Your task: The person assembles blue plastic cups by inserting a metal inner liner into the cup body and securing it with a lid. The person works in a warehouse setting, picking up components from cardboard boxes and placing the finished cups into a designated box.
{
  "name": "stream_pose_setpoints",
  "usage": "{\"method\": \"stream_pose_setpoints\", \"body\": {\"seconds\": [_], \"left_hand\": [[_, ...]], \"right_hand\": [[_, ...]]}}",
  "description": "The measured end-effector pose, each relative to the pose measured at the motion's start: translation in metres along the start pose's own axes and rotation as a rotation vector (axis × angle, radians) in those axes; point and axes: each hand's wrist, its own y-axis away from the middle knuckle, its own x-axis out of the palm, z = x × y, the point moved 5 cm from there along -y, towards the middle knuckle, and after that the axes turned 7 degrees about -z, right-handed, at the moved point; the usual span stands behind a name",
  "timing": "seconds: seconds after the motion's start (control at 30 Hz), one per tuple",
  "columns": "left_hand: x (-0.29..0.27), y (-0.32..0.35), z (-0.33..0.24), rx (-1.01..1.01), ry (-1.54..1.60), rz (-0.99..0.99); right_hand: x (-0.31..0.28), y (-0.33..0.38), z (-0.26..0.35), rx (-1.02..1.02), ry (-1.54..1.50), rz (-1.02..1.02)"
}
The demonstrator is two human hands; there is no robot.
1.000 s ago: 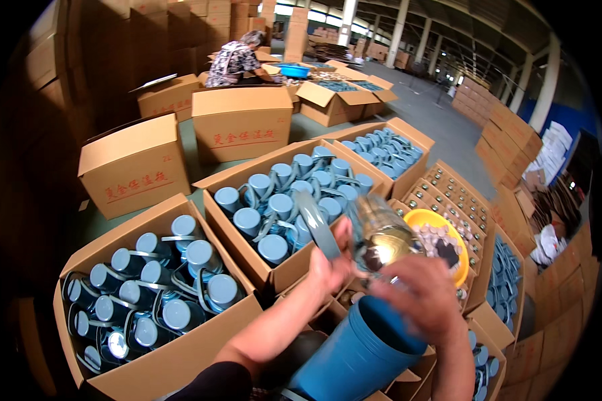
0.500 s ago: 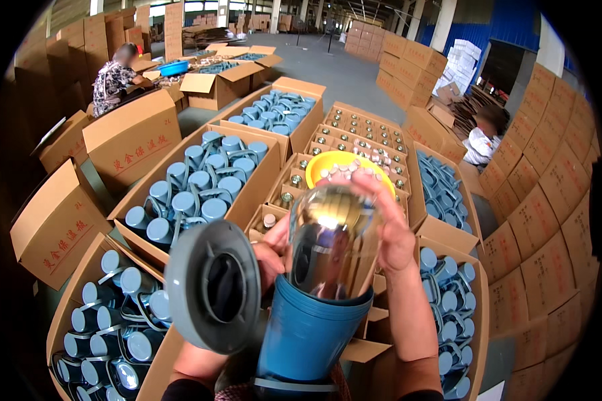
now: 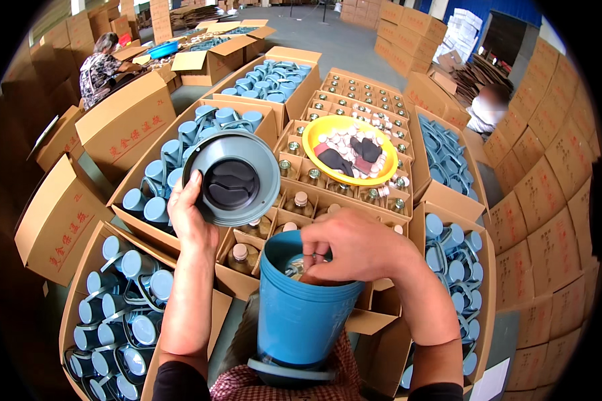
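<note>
My left hand [image 3: 192, 212] grips the rim of a round grey flask part [image 3: 264, 170] with a black recessed centre, held up over the boxes. A blue flask shell [image 3: 308, 314] stands tilted at my lap, its open end up. My right hand [image 3: 351, 247] is over that opening, with curled fingers reaching inside; whatever the fingertips hold is hidden. Something shiny [image 3: 295, 267], apparently the glass liner, shows inside the shell. A grey-blue piece [image 3: 291, 371] sits at the shell's lower end, above checked cloth.
A yellow basin [image 3: 308, 144] of pale caps and dark pads rests on a divided carton of glass liners [image 3: 301, 204]. Cartons of blue flask parts [image 3: 137, 267] stand on both sides. Stacked boxes [image 3: 538, 247] line the right. Two people [image 3: 104, 73] sit farther off.
The silvery glass liner, upright in the shell's mouth under my right hand, has sunk inside. My right hand has lowered to the opening. The grey part has moved up and turned face-on.
</note>
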Motion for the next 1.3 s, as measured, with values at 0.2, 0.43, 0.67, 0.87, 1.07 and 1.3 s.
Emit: {"method": "stream_pose_setpoints", "body": {"seconds": [0.2, 0.43, 0.67, 0.87, 1.07, 1.3], "left_hand": [[0.009, 0.040, -0.002, 0.450, -0.280, 0.324], [0.066, 0.065, -0.006, 0.463, -0.527, 0.907], [0.077, 0.079, -0.001, 0.357, -0.445, 1.092], [0.070, 0.080, -0.002, 0.560, -0.308, 1.191], [0.081, 0.089, -0.012, 0.611, -0.395, 1.213], [0.074, 0.104, -0.018, 0.613, -0.506, 1.200]], "right_hand": [[-0.013, 0.014, -0.032, 0.148, -0.693, -0.417], [0.037, 0.023, -0.073, -0.197, -1.373, -0.861], [0.053, 0.035, -0.068, -0.335, -1.306, -1.068], [0.050, 0.044, -0.060, -0.366, -1.181, -1.065], [0.034, 0.050, -0.051, -0.333, -1.154, -1.125], [0.033, 0.071, -0.050, -0.341, -0.887, -1.074]]}}
